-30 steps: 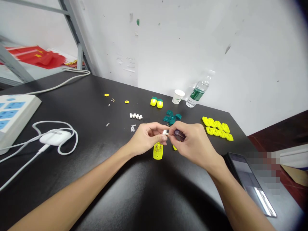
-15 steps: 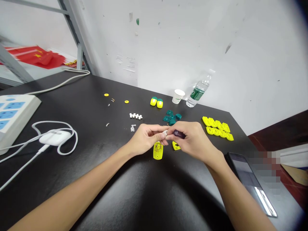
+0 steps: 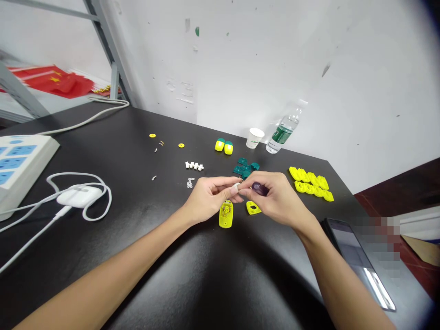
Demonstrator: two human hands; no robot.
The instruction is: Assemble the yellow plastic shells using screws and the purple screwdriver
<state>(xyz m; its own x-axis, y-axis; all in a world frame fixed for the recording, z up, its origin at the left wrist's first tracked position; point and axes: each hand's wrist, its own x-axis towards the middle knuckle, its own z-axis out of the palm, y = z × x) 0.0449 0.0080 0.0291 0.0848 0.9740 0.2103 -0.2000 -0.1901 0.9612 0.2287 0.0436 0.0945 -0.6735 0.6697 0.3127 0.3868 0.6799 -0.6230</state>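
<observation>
My left hand (image 3: 209, 198) pinches a small white plastic part (image 3: 236, 186) between thumb and fingers. The fingertips of my right hand (image 3: 271, 195) meet it from the other side. A dark purple screwdriver handle (image 3: 260, 188) is tucked in my right hand; its tip is hidden. Just below the hands lies an open yellow shell (image 3: 225, 216) with small metallic pieces inside. Beside it a yellow frame (image 3: 253, 208) with a cut-out is partly under my right hand. Dark green covers (image 3: 245, 168) lie behind the hands.
Small white blocks (image 3: 194, 166) and clear links (image 3: 190, 182) lie left of the hands. Two yellow-green units (image 3: 224, 146), a paper cup (image 3: 255, 138) and a water bottle (image 3: 282, 133) stand behind. Yellow shells (image 3: 311, 183) and a phone (image 3: 359, 263) are right; a white charger case (image 3: 79, 196) is left.
The screwdriver handle has turned a little within my right hand, and the right fingers have shifted slightly on the white part. The left hand stays nearly in place.
</observation>
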